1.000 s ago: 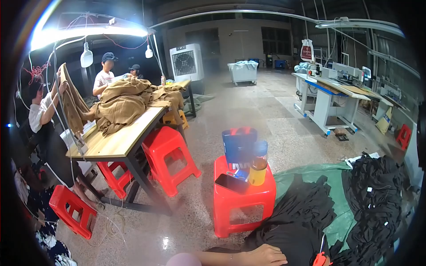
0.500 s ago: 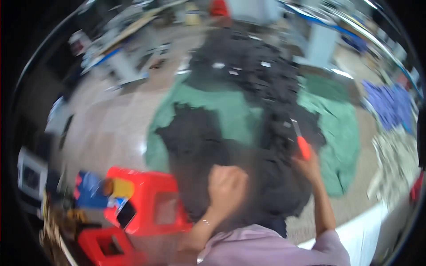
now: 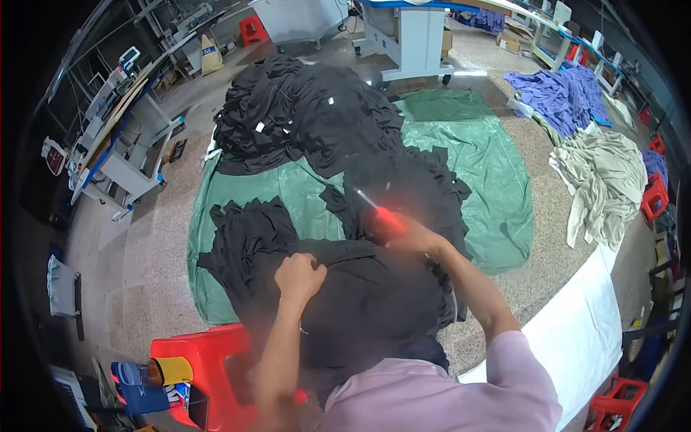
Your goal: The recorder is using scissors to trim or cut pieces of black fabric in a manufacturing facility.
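Observation:
A black garment lies spread over my lap, its far edge reaching between my hands. My left hand is closed on this cloth, fingers curled under and partly hidden. In my right hand is a red-handled tool with a thin metal shaft pointing forward and left; blur hides its exact kind. The tool is over a dark heap of black garments. Left of my left hand lies another bunched black garment.
A green sheet lies under the black clothes, including a large far pile. A red stool with a yellow-topped container stands at left. White sheeting, pale clothes and purple clothes lie at right. Worktables stand beyond.
The view has swung, shifting the scene left. My right hand has come slightly closer to my left, and the tool now tilts more to the left. The left hand stays closed.

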A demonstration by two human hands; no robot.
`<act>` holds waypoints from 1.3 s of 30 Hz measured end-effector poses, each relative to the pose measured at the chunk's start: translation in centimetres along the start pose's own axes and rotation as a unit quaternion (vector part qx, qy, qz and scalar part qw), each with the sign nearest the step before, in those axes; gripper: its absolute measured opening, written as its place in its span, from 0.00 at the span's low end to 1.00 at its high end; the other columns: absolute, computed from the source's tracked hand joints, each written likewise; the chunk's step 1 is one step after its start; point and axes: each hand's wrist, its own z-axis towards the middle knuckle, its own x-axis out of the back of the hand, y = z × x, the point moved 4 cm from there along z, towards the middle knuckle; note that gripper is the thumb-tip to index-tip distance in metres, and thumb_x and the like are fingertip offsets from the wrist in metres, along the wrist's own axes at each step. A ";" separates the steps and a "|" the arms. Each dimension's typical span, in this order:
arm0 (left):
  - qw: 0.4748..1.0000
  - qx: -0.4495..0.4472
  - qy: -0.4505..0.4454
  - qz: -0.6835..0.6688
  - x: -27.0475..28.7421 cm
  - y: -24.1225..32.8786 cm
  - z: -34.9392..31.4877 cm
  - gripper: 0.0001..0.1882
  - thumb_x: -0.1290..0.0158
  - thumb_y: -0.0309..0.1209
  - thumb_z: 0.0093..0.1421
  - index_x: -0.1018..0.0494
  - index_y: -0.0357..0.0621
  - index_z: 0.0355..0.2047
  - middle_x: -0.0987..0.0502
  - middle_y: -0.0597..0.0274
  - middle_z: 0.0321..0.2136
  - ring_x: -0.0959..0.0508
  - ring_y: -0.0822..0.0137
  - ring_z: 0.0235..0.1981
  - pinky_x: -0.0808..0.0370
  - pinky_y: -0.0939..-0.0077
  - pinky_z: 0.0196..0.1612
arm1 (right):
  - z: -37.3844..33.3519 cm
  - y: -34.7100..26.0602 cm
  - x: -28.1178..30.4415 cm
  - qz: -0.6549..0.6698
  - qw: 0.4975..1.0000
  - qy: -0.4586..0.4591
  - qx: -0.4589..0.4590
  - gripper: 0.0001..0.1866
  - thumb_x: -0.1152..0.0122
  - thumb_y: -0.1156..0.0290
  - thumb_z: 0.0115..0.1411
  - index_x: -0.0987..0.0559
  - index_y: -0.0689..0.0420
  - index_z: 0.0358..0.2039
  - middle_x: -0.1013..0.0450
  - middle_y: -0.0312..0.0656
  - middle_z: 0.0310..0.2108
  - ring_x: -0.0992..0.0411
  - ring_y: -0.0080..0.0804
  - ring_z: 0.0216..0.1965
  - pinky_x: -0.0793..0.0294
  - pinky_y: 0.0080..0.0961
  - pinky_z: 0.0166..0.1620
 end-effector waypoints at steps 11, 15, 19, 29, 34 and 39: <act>0.907 -0.174 0.318 -0.214 10.0 0.4 -12.7 0.21 0.55 0.11 0.40 0.24 0.36 0.36 0.24 0.51 0.30 0.23 0.50 0.33 0.26 0.63 0.37 | -6.5 -13.3 -3.5 -0.058 0.997 -0.046 -0.015 0.37 0.33 0.81 0.47 0.32 0.49 0.60 0.29 0.34 0.41 0.30 0.24 0.42 0.30 0.23 0.47; 0.934 -0.177 0.216 -0.223 6.1 -3.0 -15.5 0.23 0.53 0.12 0.38 0.23 0.34 0.38 0.24 0.50 0.34 0.24 0.50 0.37 0.27 0.62 0.40 | -13.0 -17.4 -6.0 -0.213 0.976 -0.053 -0.009 0.37 0.34 0.81 0.46 0.31 0.47 0.58 0.22 0.42 0.39 0.23 0.46 0.42 0.26 0.34 0.47; 0.922 -0.128 0.241 -0.274 3.8 -3.2 -16.8 0.23 0.46 0.16 0.39 0.22 0.39 0.40 0.27 0.51 0.44 0.27 0.49 0.44 0.29 0.58 0.49 | -16.1 -14.3 -7.5 -0.276 0.954 -0.055 -0.104 0.38 0.37 0.76 0.51 0.36 0.43 0.63 0.24 0.48 0.42 0.25 0.53 0.42 0.26 0.39 0.44; 0.905 -0.057 0.366 -0.208 0.9 -2.1 -19.8 0.19 0.39 0.15 0.42 0.19 0.44 0.36 0.30 0.60 0.32 0.30 0.68 0.28 0.32 0.76 0.27 | -19.0 -17.5 -10.3 -0.360 0.928 -0.071 -0.062 0.39 0.31 0.70 0.50 0.34 0.39 0.63 0.37 0.47 0.49 0.25 0.50 0.38 0.22 0.39 0.42; 0.796 0.091 0.304 -0.516 -1.8 -2.5 -20.3 0.14 0.45 0.12 0.55 0.28 0.37 0.42 0.25 0.58 0.24 0.27 0.75 0.19 0.28 0.85 0.22 | -19.7 -16.5 -12.5 -0.284 0.951 -0.085 -0.090 0.32 0.33 0.68 0.52 0.30 0.49 0.59 0.28 0.43 0.39 0.24 0.46 0.33 0.23 0.34 0.35; 0.608 0.190 0.128 -0.760 -0.9 -0.9 -21.8 0.05 0.48 0.24 0.65 0.31 0.34 0.37 0.20 0.45 0.30 0.18 0.64 0.23 0.19 0.75 0.29 | -20.3 -15.7 -13.1 -0.255 0.965 -0.006 -0.064 0.27 0.32 0.65 0.55 0.28 0.56 0.55 0.25 0.46 0.38 0.24 0.47 0.36 0.25 0.33 0.40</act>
